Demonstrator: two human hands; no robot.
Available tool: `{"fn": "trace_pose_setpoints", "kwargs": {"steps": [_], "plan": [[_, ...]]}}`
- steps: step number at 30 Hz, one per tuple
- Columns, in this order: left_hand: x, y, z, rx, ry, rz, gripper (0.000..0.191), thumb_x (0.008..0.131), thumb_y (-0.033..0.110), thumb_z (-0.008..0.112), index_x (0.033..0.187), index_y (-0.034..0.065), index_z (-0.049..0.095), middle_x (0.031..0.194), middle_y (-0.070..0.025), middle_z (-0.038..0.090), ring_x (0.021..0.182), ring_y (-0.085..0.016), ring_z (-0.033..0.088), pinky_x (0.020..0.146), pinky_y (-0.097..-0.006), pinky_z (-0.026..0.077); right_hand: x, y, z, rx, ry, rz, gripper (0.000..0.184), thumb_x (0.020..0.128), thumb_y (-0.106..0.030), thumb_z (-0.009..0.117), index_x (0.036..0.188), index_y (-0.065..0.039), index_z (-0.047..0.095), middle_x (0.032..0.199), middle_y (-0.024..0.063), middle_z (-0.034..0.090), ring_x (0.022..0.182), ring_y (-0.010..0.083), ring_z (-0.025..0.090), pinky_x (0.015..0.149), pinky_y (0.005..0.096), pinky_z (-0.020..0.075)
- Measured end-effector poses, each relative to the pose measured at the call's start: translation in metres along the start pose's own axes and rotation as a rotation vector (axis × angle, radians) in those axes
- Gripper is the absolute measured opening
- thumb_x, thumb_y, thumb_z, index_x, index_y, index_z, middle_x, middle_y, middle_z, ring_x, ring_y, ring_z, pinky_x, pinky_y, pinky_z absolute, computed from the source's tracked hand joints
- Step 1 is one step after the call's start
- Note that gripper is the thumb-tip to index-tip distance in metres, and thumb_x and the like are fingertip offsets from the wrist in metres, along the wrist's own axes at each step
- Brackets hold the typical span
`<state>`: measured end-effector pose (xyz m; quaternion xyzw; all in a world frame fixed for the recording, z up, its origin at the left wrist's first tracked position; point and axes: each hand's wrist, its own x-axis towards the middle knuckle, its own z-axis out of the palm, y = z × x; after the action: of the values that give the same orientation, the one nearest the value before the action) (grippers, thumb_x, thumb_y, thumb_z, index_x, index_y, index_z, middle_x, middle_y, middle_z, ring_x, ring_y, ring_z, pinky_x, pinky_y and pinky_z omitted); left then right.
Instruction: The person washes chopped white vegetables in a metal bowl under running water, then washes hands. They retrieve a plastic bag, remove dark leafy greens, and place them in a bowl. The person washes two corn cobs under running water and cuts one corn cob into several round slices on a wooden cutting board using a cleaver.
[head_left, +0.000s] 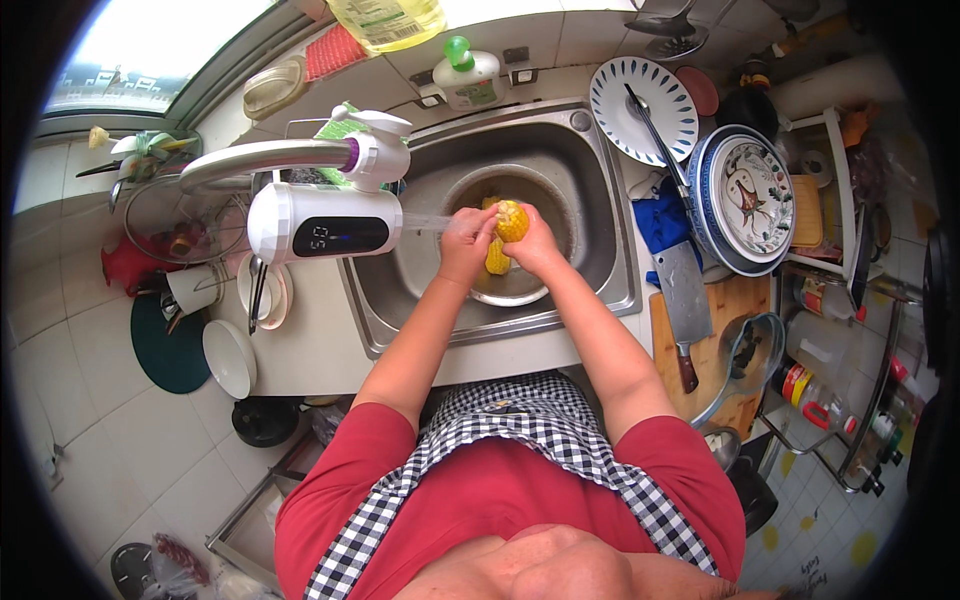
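Over a metal basin (525, 298) in the stainless steel sink (611, 247), my right hand (536, 244) grips a piece of yellow corn cob (513, 223), cut end facing up. The fingers of my left hand (466, 236) are pinched together at the cob's left edge; whether anything is between them is too small to tell. Another corn piece (496, 259) lies lower in the basin, and part of a yellow piece shows behind my hands. Water streams from the white electric faucet (326, 225) toward my left hand.
Right of the sink, a cleaver (684, 296) lies partly on a wooden cutting board (667, 360), near stacked plates and bowls (750, 195). A patterned plate (615, 82) stands behind them. A soap pump bottle (466, 79) is at the back. Small bowls (274, 292) sit on the left counter.
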<state>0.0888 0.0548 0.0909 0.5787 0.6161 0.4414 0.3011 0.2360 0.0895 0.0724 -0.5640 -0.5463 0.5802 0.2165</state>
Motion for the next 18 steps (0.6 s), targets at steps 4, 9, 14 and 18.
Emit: {"fn": "trace_pose_setpoints", "kwargs": {"steps": [4,9,14,18], "plan": [[0.004,-0.005,-0.006,0.239,-0.011,0.239,0.020,0.081,0.006,0.066,0.101,0.0060,0.066,0.084,-0.0107,0.061,0.075,-0.028,0.061,0.064,-0.0368,0.051,-0.003,0.001,0.001,-0.079,0.011,0.016,0.068,0.060,-0.004,0.073,0.124,-0.006,0.049,0.110,0.0146,0.064,0.106,0.0275,0.062,0.093,0.0350,0.0481],[0.009,-0.005,-0.005,0.309,-0.006,0.275,0.014,0.080,0.007,0.065,0.094,0.0056,0.063,0.084,-0.0130,0.061,0.077,-0.032,0.060,0.068,-0.0409,0.051,-0.007,0.001,0.006,-0.110,0.078,0.024,0.070,0.059,-0.007,0.074,0.125,-0.008,0.050,0.113,0.0164,0.063,0.110,0.0321,0.060,0.095,0.0378,0.0477],[0.009,0.002,0.009,0.231,0.090,0.130,0.007,0.082,0.008,0.062,0.087,0.0037,0.061,0.083,-0.0153,0.061,0.079,-0.034,0.060,0.068,-0.0422,0.050,-0.005,0.003,0.010,-0.011,0.192,-0.063,0.067,0.058,-0.005,0.074,0.122,-0.008,0.052,0.113,0.0170,0.063,0.109,0.0336,0.060,0.095,0.0386,0.0478],[0.008,0.006,0.020,0.198,0.126,-0.074,0.010,0.082,0.009,0.063,0.087,0.0007,0.064,0.077,-0.0124,0.063,0.067,-0.024,0.061,0.064,-0.0361,0.052,-0.009,0.009,0.007,-0.126,0.263,-0.059,0.065,0.059,-0.004,0.073,0.120,-0.009,0.053,0.111,0.0174,0.063,0.107,0.0347,0.060,0.094,0.0401,0.0482]]}}
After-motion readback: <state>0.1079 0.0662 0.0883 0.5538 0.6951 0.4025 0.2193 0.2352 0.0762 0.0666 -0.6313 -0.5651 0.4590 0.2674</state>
